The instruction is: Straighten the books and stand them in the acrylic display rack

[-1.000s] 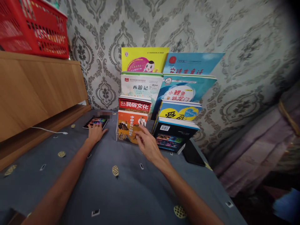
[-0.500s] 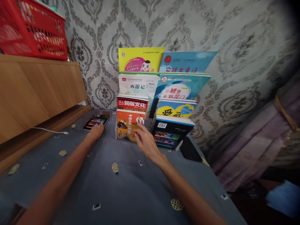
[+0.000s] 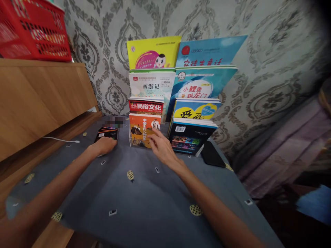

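The left hand (image 3: 104, 145), palm down, grips a flat, dark, glossy book (image 3: 106, 134) low over the smooth grey cloth (image 3: 144, 203), left of the upright books (image 3: 152, 84); most of its fingers are hidden. The right hand (image 3: 162, 146), half open with fingers loosely bent, touches the shiny orange book (image 3: 139, 129). A pixelated patch (image 3: 113, 121) obscures whatever lies behind the dark book. Farther out, the latticed red plastic basket (image 3: 33, 31) is cut off.

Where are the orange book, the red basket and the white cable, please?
Orange book (image 3: 141, 130): head view, front cover.
Red basket (image 3: 38, 21): head view, side wall.
White cable (image 3: 62, 140): head view, along the cord.
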Demonstrator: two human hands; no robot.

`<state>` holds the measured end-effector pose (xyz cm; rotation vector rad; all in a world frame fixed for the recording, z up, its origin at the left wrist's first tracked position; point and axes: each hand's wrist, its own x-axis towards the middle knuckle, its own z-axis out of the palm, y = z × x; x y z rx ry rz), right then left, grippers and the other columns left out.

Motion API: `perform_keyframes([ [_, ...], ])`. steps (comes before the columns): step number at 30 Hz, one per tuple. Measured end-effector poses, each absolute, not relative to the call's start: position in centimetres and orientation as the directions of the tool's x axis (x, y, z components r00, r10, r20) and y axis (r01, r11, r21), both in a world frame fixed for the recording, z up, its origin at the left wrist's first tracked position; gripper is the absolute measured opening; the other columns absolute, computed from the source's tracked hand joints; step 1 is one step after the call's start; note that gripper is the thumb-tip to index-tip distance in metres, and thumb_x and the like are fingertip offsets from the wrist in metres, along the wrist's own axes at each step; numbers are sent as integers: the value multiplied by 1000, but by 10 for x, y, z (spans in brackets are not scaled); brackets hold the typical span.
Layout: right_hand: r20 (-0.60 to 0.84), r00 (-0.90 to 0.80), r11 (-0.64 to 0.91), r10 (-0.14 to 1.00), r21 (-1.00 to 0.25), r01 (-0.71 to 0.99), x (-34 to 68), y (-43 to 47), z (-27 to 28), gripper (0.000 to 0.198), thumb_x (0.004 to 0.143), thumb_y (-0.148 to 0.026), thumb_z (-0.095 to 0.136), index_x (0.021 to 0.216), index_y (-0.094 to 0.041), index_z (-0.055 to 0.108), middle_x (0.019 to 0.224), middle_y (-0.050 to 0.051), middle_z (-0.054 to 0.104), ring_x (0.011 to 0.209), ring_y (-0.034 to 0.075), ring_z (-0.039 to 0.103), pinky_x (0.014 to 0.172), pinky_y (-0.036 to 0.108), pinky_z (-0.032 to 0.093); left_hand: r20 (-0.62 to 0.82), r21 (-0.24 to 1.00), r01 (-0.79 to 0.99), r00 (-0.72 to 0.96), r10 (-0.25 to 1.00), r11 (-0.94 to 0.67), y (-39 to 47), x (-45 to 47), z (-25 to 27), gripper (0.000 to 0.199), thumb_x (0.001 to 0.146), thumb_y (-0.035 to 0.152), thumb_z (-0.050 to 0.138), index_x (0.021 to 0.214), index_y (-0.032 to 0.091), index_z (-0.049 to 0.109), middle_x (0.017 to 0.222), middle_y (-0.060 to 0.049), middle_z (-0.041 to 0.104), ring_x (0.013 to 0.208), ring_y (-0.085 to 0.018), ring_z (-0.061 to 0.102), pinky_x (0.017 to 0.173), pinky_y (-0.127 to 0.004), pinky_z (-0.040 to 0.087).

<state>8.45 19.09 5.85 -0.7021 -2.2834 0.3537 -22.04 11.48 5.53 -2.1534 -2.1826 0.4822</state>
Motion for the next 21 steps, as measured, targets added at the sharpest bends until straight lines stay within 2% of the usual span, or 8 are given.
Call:
perform_keyframes([
  [3, 555, -595, 813, 581, -437, 386, 84, 192, 57, 26, 96, -16, 48, 109, -15, 70, 147, 18, 54, 128, 30, 61, 104, 50, 52, -169, -77, 996, -47, 984, 34, 114, -214, 55, 49, 104, 44, 26, 108, 22, 70, 98, -7, 77, 93, -21, 72, 85, -30, 53],
  [5, 552, -592, 809, 587, -442, 389, 84, 191, 57, 26, 95, -16, 48, 109, -14, 70, 147, 18, 53, 127, 30, 61, 103, 49, 53, -107, -12, 989, -148, 983, 147, 114, -219, 54, 53, 103, 50, 24, 116, 22, 67, 115, -10, 74, 106, -25, 69, 91, -36, 52],
  [8, 543, -596, 805, 591, -445, 393, 85, 190, 58, 27, 95, -15, 48, 110, -14, 70, 147, 19, 53, 130, 30, 59, 104, 49, 52, -60, -49, 954, -299, 952, 296, 109, -237, 46, 56, 97, 52, 39, 139, 18, 53, 143, -21, 56, 129, -39, 55, 98, -54, 47],
  [10, 533, -601, 801, 595, -450, 395, 86, 189, 58, 27, 96, -15, 48, 110, -14, 71, 147, 19, 53, 130, 30, 59, 105, 47, 52, -91, -56, 936, -352, 931, 348, 104, -249, 38, 63, 93, 55, 45, 144, 19, 49, 146, -21, 54, 130, -39, 54, 100, -53, 46],
  [14, 533, -594, 795, 602, -464, 390, 85, 188, 57, 27, 95, -15, 49, 110, -15, 71, 144, 19, 57, 128, 29, 61, 103, 45, 53, -134, -43, 927, -376, 917, 373, 94, -261, 27, 67, 94, 62, 40, 148, 23, 45, 149, -15, 53, 131, -33, 55, 105, -43, 45],
  [18, 547, -592, 803, 591, -470, 367, 83, 186, 51, 27, 96, -15, 48, 110, -16, 71, 138, 17, 61, 126, 28, 62, 100, 46, 55, -131, -64, 900, -435, 891, 430, 89, -257, 28, 74, 92, 69, 37, 152, 27, 41, 153, -18, 47, 139, -40, 46, 107, -56, 41],
  [21, 550, -597, 808, 583, -466, 360, 82, 185, 47, 26, 95, -15, 49, 110, -18, 71, 135, 15, 62, 127, 27, 61, 100, 45, 55, -129, -86, 892, -452, 882, 445, 87, -246, 33, 76, 90, 73, 36, 152, 29, 40, 148, -19, 52, 134, -42, 50, 105, -61, 41],
])
